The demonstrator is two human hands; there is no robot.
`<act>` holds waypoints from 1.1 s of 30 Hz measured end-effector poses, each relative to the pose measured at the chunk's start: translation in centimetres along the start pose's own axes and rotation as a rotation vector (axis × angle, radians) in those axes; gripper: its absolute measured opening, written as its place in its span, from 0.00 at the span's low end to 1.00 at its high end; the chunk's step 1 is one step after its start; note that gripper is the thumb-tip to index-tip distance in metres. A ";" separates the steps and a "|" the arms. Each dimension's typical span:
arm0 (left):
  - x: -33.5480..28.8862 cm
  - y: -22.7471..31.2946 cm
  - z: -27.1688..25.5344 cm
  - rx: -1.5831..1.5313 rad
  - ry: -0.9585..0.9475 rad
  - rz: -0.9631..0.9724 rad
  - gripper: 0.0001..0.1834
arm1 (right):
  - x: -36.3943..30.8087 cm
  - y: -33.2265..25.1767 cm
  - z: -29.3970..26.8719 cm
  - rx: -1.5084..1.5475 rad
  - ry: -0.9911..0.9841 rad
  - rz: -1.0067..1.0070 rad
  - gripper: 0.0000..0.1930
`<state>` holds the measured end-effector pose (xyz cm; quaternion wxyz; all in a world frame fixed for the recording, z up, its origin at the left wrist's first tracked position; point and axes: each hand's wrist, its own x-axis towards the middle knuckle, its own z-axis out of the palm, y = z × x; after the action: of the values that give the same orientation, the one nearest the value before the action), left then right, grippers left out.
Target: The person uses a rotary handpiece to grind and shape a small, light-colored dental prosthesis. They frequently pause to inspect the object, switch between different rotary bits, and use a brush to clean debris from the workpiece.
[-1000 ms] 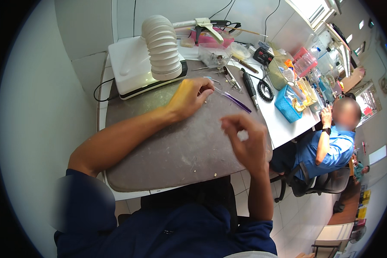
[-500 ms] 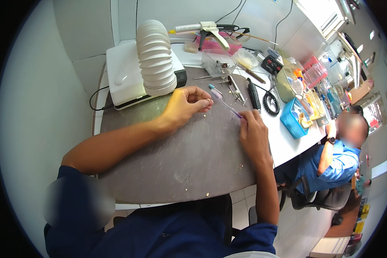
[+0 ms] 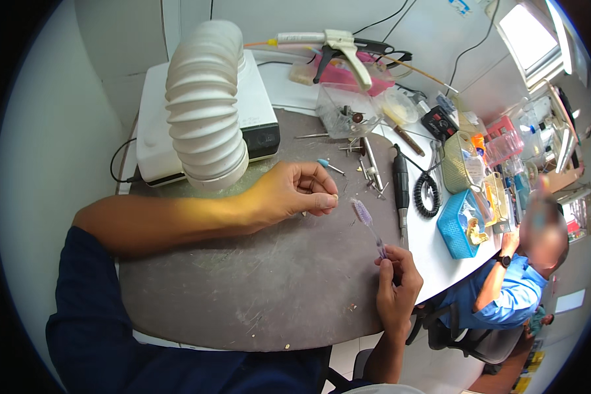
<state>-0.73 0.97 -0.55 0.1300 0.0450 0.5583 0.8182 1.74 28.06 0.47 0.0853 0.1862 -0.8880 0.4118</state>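
Since half a second ago the right hand (image 3: 396, 284) has drawn back toward the near edge of the grey worktop (image 3: 256, 276), and the purple toothbrush (image 3: 368, 224) has come with it. Its grip is closed on the lower end of the handle, pinched between thumb and fingertips, so the brush slants up and to the left with the bristle head raised just above the worktop surface. The left hand (image 3: 294, 194) rests on the worktop just left of the bristle head, fingers curled in and thumb pressed to fingertips in a closed grip; whether something small sits in that pinch cannot be told. Behind the left forearm stands a white ribbed extraction hose (image 3: 205, 105) on a white box unit (image 3: 152, 131). A black rotary handpiece (image 3: 400, 180) lies to the right, beside a blue basket (image 3: 458, 224). Another person in a blue shirt (image 3: 512, 299) sits beyond the worktop's right edge.
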 end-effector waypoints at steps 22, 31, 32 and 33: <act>-0.7 0.1 0.0 0.210 0.022 0.027 0.08 | 7.0 -1.9 0.9 -0.302 -0.145 -0.293 0.12; -0.4 0.4 0.2 0.149 0.057 -0.013 0.09 | 10.3 -1.8 3.4 -0.298 -0.123 -0.520 0.13; -0.4 0.3 0.1 0.156 0.058 -0.011 0.08 | 10.5 -1.7 3.2 -0.316 -0.032 -0.533 0.13; -0.5 0.1 0.0 0.158 0.056 -0.003 0.08 | 10.6 -1.6 2.8 -0.342 0.058 -0.549 0.13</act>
<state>-0.26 0.84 -0.42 0.1116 0.0316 0.6247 0.7722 -7.35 22.23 3.04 0.2484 0.3898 -0.8582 0.2232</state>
